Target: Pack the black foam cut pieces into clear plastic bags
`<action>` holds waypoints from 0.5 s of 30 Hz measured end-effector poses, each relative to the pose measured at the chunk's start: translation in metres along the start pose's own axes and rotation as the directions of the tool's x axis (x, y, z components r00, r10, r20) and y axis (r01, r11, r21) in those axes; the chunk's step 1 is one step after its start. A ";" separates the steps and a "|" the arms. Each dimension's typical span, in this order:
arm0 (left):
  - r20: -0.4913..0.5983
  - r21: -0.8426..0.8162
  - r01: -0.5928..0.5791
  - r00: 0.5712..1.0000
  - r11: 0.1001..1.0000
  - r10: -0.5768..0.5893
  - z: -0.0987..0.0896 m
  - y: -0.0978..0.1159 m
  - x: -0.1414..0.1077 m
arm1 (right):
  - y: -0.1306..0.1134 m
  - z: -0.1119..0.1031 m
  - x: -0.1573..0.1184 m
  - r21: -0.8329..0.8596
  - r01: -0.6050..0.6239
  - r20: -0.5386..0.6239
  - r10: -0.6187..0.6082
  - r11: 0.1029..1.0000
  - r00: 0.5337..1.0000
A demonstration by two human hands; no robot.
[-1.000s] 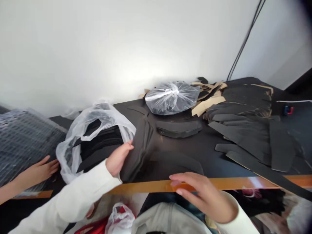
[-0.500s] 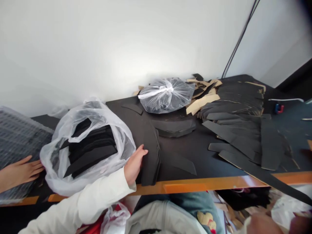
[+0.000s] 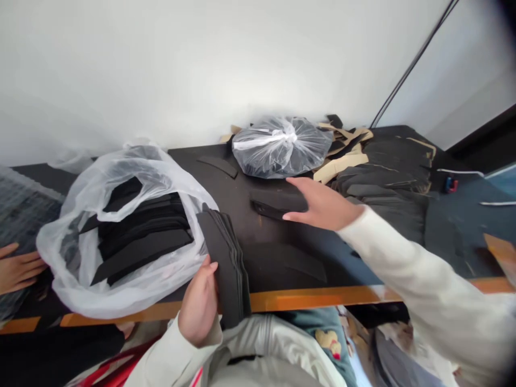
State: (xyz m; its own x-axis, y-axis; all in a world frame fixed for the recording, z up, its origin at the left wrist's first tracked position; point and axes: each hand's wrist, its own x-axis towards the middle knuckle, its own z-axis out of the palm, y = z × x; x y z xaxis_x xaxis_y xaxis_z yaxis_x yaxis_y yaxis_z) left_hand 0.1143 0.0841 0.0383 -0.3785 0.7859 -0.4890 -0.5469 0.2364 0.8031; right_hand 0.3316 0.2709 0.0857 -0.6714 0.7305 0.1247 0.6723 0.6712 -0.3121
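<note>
My left hand [image 3: 201,303] is closed on a stack of curved black strips [image 3: 226,263], thumb on top. The stack is raised over the table's front edge, close to a white plastic bag [image 3: 121,298]. Inside that bag lie several similar black pieces [image 3: 145,250]. My right hand [image 3: 318,201] is at mid-table with thumb and fingers spread around the right end of a small pile of black strips [image 3: 274,201]. Whether it grips the pile is unclear. One flat black piece [image 3: 302,260] rests in front of it.
A tied clear plastic bag [image 3: 282,153] stands against the wall beside tan scraps [image 3: 342,166]. Black strips [image 3: 387,166] are heaped at the right. Another person's hand [image 3: 20,271] rests at far left by a clear, textured plastic sheet [image 3: 20,209]. Orange tape [image 3: 318,295] lines the table edge.
My left hand has lifted the curved strips from the table and moved them nearer to me. My right hand has come up from the lower right to the small pile.
</note>
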 end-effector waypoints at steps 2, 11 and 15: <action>-0.017 -0.053 0.000 1.000 0.999 -0.001 -0.005 0.001 -0.004 | 0.015 0.026 0.031 -0.159 0.023 0.131 -0.002 0.987 0.991; -0.079 -0.093 0.052 0.995 0.994 -0.060 -0.034 0.002 -0.012 | -0.004 0.050 0.069 -0.421 0.020 0.390 0.162 0.907 0.906; -0.050 -0.069 0.037 0.998 0.997 -0.040 -0.040 0.006 -0.010 | -0.008 0.054 0.084 -0.446 -0.111 0.375 0.297 0.888 0.878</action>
State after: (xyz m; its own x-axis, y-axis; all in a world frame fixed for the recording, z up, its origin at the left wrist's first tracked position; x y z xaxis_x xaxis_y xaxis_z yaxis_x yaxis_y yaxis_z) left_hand 0.0850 0.0544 0.0345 -0.3933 0.7459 -0.5376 -0.6109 0.2250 0.7591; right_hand 0.2535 0.3200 0.0471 -0.5064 0.7940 -0.3363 0.8104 0.5715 0.1290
